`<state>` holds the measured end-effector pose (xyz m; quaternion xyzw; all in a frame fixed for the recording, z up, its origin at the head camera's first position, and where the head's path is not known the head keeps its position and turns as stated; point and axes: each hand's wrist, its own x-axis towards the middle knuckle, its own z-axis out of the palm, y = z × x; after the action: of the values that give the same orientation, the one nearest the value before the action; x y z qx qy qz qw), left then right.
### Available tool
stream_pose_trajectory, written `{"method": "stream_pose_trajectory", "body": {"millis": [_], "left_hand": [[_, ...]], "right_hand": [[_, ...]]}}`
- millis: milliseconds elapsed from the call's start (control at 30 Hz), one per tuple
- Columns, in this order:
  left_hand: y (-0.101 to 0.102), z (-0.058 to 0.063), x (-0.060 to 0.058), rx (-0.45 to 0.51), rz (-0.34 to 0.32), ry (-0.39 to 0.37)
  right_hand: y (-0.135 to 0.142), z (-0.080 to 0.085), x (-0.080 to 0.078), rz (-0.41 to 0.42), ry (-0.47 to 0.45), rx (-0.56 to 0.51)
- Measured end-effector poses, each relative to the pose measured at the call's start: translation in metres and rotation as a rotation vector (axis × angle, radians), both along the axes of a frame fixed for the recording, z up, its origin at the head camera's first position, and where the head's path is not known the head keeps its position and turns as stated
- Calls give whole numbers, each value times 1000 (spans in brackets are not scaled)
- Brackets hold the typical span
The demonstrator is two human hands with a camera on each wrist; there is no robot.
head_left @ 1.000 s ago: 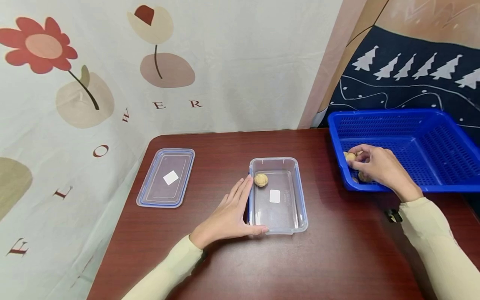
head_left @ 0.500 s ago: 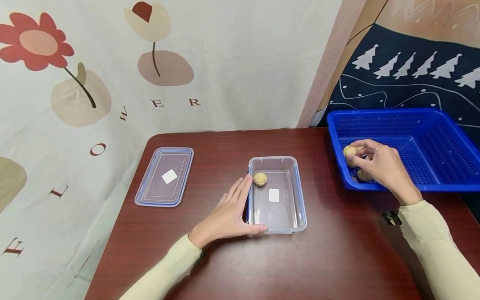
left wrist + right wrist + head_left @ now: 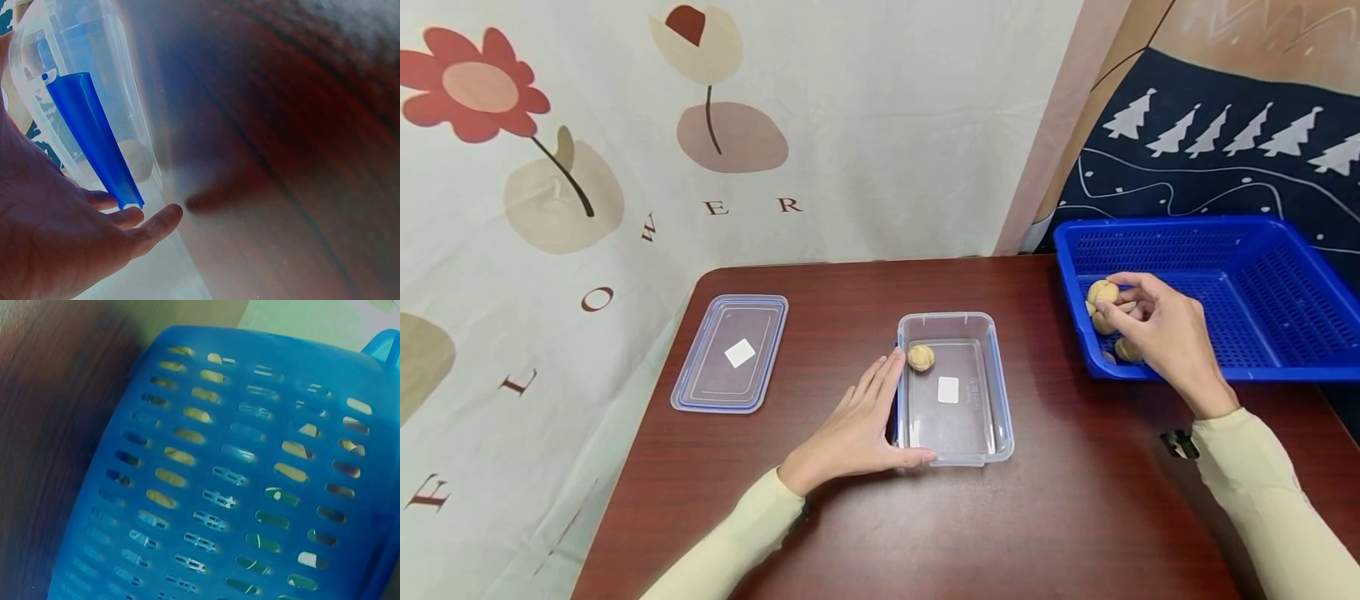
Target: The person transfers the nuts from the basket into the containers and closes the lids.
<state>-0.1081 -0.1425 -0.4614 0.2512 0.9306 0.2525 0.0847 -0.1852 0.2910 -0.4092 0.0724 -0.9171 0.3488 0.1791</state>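
Note:
My left hand (image 3: 853, 425) lies along the left wall of a clear plastic container (image 3: 981, 442), fingers straight, thumb at its front rim. One walnut (image 3: 921, 358) sits inside, near the back left corner. In the left wrist view the fingertips are beside the container's blue latch (image 3: 94, 134). Over the left end of a blue basket (image 3: 1247, 325), my right hand (image 3: 1172, 333) pinches a walnut (image 3: 1102, 292) between thumb and fingers. Several more walnuts (image 3: 1127, 350) lie below it in the basket. The right wrist view shows only the slotted basket wall (image 3: 187, 450), which hides the hand.
A clear lid (image 3: 722, 375) with a blue seal and a white sticker lies flat on the left of the dark red table (image 3: 1037, 517). Behind the table hangs a printed cloth (image 3: 887, 150). The basket stands at the table's right end.
The right hand has lifted a walnut slightly from the others, up along the basket's left side. The left hand and the container hold their place.

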Motion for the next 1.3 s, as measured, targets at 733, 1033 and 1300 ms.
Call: {"method": "stream_pose_trajectory", "body": {"millis": [733, 1033, 1300], "left_hand": [[0, 2, 1, -16, 6, -21], [0, 3, 2, -23, 4, -21], [0, 5, 1, -15, 6, -29]], "right_hand": [[-19, -2, 7, 12, 79, -57], [-24, -5, 9, 16, 86, -57], [-34, -4, 9, 75, 132, -77]]}}
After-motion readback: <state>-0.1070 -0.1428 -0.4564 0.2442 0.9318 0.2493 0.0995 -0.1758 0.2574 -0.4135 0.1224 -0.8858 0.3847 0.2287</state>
